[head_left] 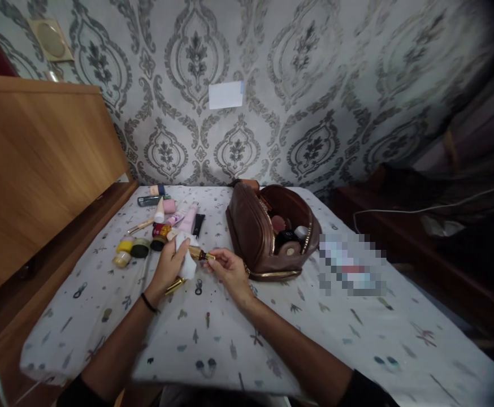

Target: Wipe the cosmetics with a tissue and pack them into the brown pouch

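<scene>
My left hand [171, 263] is closed on a white cloth or tissue [186, 268], which wraps part of a small gold and dark red bottle [196, 254]. At the bottle's right end, the fingers of my right hand [231, 273] pinch its gold tip. A gold tube [174, 286] lies on the patterned cloth just below my left hand. Beyond that hand are several jars and tubes, among them a red jar [160, 229], a dark green jar [140, 247] and a pink tube [189, 217]. To the right of my right hand stands an open brown bag [251, 232] with cosmetics inside.
A white patterned cloth [213, 339] covers the table. Wooden furniture [43, 181] borders it on the left, and a papered wall [272, 130] rises behind. On the right lies a blurred-out item [351, 265]; a white cable [433, 211] runs over dark furniture beyond it.
</scene>
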